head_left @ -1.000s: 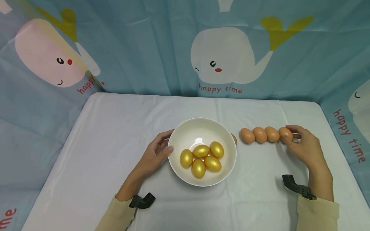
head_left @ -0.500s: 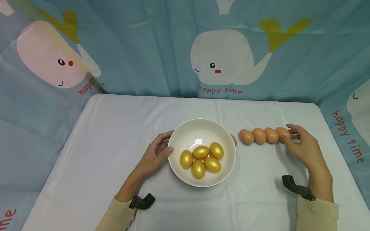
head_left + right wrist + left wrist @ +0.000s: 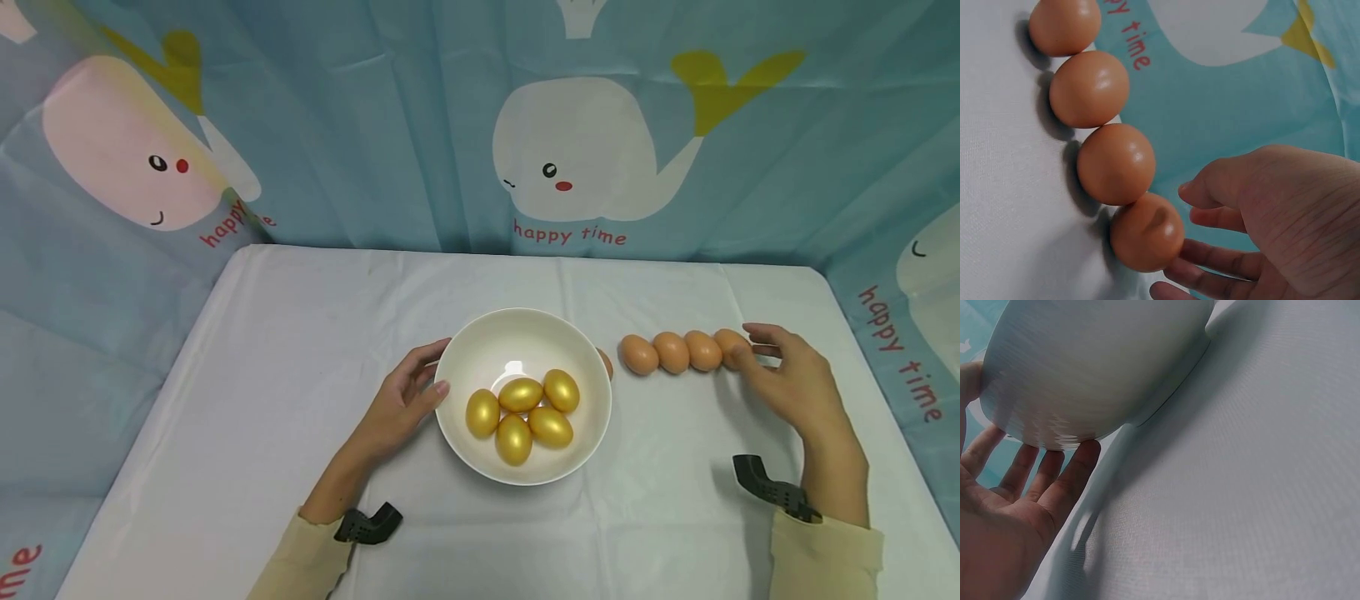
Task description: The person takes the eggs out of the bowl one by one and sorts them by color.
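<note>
Near the front edge of the table (image 3: 225,400), two sleeves (image 3: 823,557) reach in, one at each side. The table has a white cloth on it.

The left hand (image 3: 397,404) rests on the cloth in the middle of the table. Its fingers are loose and a little bent, and they lie against the left side of the white bowl (image 3: 517,333). It does not grip the bowl. The left wrist view shows the fingertips (image 3: 1082,456) right under the bowl's round side (image 3: 1091,362).

Five gold eggs (image 3: 522,414) lie in the bowl, all bunched up and touching.

The right hand (image 3: 791,387) is closer to the right edge of the table. Its fingers are loosely spread and hold nothing. The fingertips (image 3: 1200,253) touch the last brown egg (image 3: 730,347) in a row of four brown eggs (image 3: 684,352). The four eggs lie side by side and touch. The row runs from the hand toward the bowl.

One more brown egg (image 3: 606,363) peeks out from behind the bowl's right side.

Behind the far edge of the table hangs a blue curtain (image 3: 375,125) with whales on it.
</note>
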Motion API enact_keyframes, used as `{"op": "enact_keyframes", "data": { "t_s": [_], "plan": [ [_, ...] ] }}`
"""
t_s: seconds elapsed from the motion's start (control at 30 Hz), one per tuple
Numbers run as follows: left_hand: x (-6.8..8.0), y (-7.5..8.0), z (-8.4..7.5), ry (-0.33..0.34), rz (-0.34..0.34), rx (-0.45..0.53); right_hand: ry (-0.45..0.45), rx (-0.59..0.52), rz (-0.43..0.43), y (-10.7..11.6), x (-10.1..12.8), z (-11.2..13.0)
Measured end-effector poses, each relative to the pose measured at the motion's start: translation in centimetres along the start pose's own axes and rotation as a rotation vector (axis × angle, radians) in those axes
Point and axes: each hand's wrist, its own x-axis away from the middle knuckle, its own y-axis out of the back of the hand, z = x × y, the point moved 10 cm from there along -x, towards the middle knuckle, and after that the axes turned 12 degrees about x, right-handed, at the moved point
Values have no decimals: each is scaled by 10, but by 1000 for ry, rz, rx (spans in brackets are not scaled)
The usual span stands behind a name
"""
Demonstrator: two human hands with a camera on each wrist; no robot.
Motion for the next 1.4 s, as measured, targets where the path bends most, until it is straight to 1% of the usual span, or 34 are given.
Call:
{"op": "enact_keyframes", "data": {
  "t_s": [0.07, 0.1, 0.3, 0.4, 0.5, 0.63, 0.77, 0.9, 1.0, 1.07, 1.2, 1.27, 1.4],
  "plan": [
    [0, -1, -1, 2, 1, 1, -12, -8, -1, 3, 2, 0],
    [0, -1, -1, 4, 1, 1, -14, -8, -14, 5, 3, 0],
    [-1, -1, -1, 5, 1, -14, -31, -13, -140, 24, 10, 10],
    [-2, -2, 1, 2, 3, -21, -32, -22, -160, 30, 14, 16],
    [-3, -3, 4, 4, 9, -20, -2, -31, -171, 34, 18, 27],
    [-3, -4, 5, 3, 14, -7, 75, -79, -203, 39, 23, 48],
    [-2, -2, 5, 8, 5, 8, 133, -132, -210, 39, 26, 71],
    [0, 1, 6, 20, -11, 12, 207, -203, -231, 45, 31, 101],
    [2, 2, 9, 28, -20, 18, 314, -247, -266, 50, 38, 130],
    [2, 2, 12, 33, -23, 24, 384, -249, -270, 52, 43, 150],
    [2, 2, 12, 32, -26, 41, 515, -250, -221, 47, 52, 186],
    [2, 1, 10, 32, -26, 48, 576, -248, -182, 44, 56, 203],
    [-1, -1, 5, 27, -16, 52, 683, -238, -76, 34, 62, 233]
  ]
}}
